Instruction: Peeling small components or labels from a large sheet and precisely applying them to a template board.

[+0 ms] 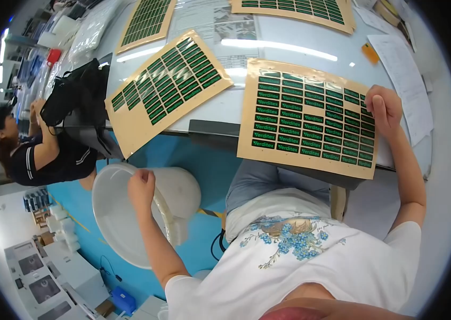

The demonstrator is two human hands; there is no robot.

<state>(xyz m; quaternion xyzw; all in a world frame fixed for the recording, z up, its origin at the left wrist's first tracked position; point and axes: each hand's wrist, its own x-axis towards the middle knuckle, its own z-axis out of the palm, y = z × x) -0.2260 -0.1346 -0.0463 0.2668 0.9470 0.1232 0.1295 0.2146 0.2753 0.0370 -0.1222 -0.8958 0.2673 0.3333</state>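
A tan sheet of green-and-black rectangular labels lies on the table in front of me, its near edge over the table's edge. A few label places on it are bare. My right hand is closed at the sheet's upper right edge, touching it by the last label column. Whether a label is pinched in those fingers is hidden. Low on the left, my left hand is closed above the rim of a white round bin; I cannot make out anything in it. A second, partly bare label sheet lies slanted to the left.
More label sheets lie at the table's back. Papers and an orange piece are at the right. Beyond a black bag, a co-worker sits at the left. White machines stand on the blue floor.
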